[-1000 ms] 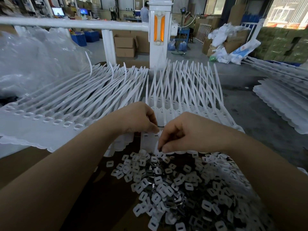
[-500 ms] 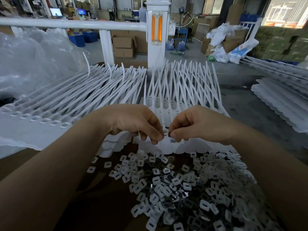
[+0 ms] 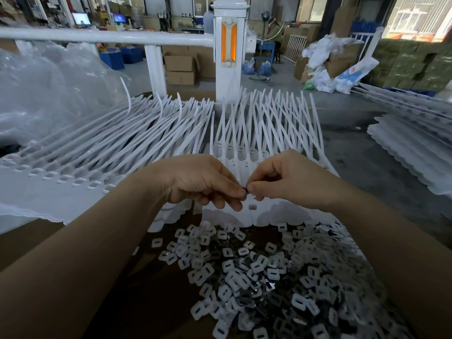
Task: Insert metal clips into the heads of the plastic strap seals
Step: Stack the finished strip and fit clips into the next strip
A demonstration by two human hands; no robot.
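Observation:
My left hand (image 3: 200,182) and my right hand (image 3: 288,178) meet fingertip to fingertip above a row of white plastic strap seals (image 3: 259,148). Between the tips both pinch one small dark metal clip (image 3: 245,190). Just below the fingers a seal head (image 3: 252,207) shows a metal clip seated in its slot. A heap of loose metal clips and small white plastic caps (image 3: 269,272) lies in front of me on brown cardboard (image 3: 73,241). Another sheet of joined strap seals (image 3: 80,157) fans out to the left.
A white post with an orange reflector (image 3: 228,42) and a white rail (image 3: 105,36) stand behind the seals. Clear plastic bags (image 3: 44,94) bulge at the left. More stacked strap seals (image 3: 413,148) lie at the right on the grey floor.
Both hands rose from the clip heap toward the seal heads. The fingertips closed together on one clip, and a seated clip now shows below them.

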